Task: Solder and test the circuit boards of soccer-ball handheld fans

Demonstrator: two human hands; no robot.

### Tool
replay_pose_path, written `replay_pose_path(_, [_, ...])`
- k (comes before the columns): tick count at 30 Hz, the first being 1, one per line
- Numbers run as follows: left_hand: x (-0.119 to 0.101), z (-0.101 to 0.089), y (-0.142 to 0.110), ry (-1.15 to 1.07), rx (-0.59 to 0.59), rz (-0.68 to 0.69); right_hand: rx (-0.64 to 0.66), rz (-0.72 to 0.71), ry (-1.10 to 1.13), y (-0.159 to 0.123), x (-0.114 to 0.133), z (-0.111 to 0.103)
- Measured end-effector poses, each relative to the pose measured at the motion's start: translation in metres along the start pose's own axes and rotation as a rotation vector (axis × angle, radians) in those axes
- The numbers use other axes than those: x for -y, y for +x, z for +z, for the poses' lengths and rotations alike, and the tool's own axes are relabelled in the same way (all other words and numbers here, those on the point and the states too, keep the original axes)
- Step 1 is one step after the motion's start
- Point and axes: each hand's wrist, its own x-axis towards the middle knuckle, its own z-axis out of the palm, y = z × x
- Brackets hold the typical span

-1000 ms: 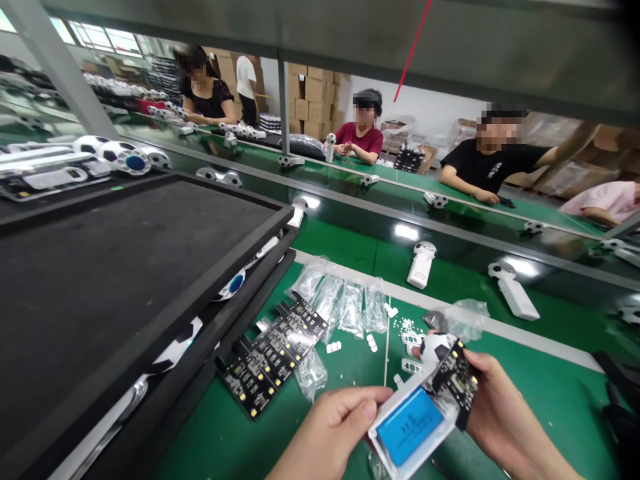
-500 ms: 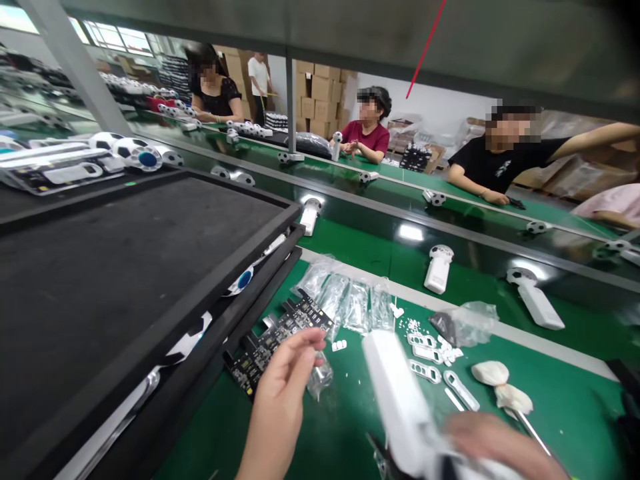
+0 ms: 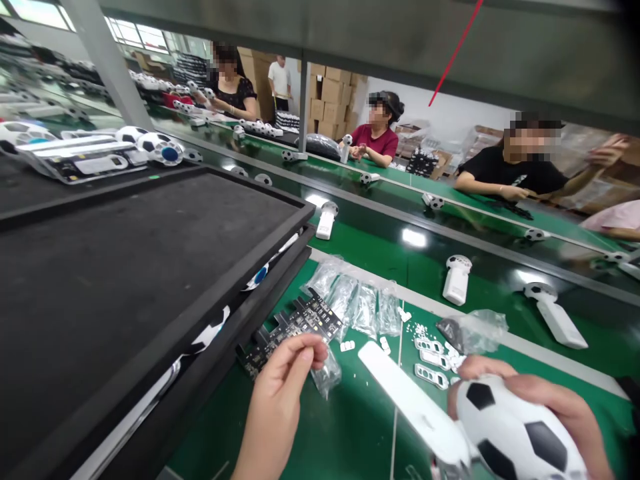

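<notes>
My right hand (image 3: pixel 550 400) is shut around a football-patterned ball head (image 3: pixel 515 430), black on white, at the lower right. A long white handle (image 3: pixel 413 403) runs from that head up to the left, above the green bench. My left hand (image 3: pixel 277 407) is at the bottom middle, its fingertips on the edge of a black circuit board strip (image 3: pixel 305 327). I cannot tell whether those fingers grip the board. The battery is hidden inside the white body.
A black foam-lined tray (image 3: pixel 125 300) fills the left side, with more trays stacked beneath it. Transparent plastic bags (image 3: pixel 363 310) and small white parts (image 3: pixel 430 360) lie on the bench. Beyond, finished white units (image 3: pixel 456 280) stand on a green conveyor (image 3: pixel 380 240), and co-workers (image 3: pixel 375 137) sit across it.
The blue battery and board seen a second ago are now out of sight. My left hand has let go of the white body and moved to the boards, while the right hand turned the ball head into view.
</notes>
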Motion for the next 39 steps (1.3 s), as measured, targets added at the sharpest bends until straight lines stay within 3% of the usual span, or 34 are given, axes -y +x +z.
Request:
replay_pose_path(4, [-0.001, 0.001, 0.000, -0.032, 0.002, -0.037, 0.055, 0.179, -0.318, 0.012, -0.019, -0.028])
replay_pose_path(5, [-0.001, 0.002, 0.000, -0.031, 0.005, -0.039, 0.024, 0.212, -0.318, 0.012, -0.020, -0.031])
replay_pose_path(9, [0.000, 0.003, -0.001, -0.028, 0.013, -0.055, -0.219, 0.175, 0.029, 0.002, -0.017, -0.024])
replay_pose_path(13, [-0.002, 0.006, -0.001, 0.033, 0.059, -0.072, -0.161, 0.196, -0.161, 0.002, -0.022, -0.017])
replay_pose_path(15, [-0.009, 0.011, -0.002, 0.143, 0.170, -0.057, -0.102, 0.220, -0.142, 0.008, -0.023, -0.019])
replay_pose_path(20, [-0.038, 0.039, -0.007, 0.606, 0.705, 0.025, 0.063, 0.517, 0.337, 0.027, 0.000, -0.013])
replay_pose_path(23, [-0.047, 0.058, -0.008, 0.525, 0.850, -0.027, 0.198, 0.597, 0.286, 0.044, 0.014, 0.002])
replay_pose_path(26, [-0.045, 0.065, -0.005, 0.119, 0.815, -0.244, 0.266, 0.503, 0.123, 0.065, 0.018, 0.009])
replay_pose_path(29, [-0.041, 0.059, 0.000, -0.189, 0.669, -0.419, 0.202, 0.338, 0.024, 0.075, 0.020, 0.004])
replay_pose_path(31, [-0.040, 0.053, 0.001, -0.195, 0.615, -0.457, 0.192, 0.135, -0.135, 0.072, 0.023, -0.001])
replay_pose_path(34, [-0.035, 0.051, -0.004, -0.096, 0.540, -0.437, 0.342, -0.151, -0.484, 0.061, 0.030, -0.005])
replay_pose_path(36, [-0.029, 0.054, -0.010, -0.021, 0.502, -0.413, 0.484, -0.228, -0.673, 0.055, 0.034, -0.007])
replay_pose_path(39, [-0.016, 0.060, -0.014, 0.071, 0.547, -0.374, 0.656, -0.303, -0.838, 0.051, 0.039, -0.011])
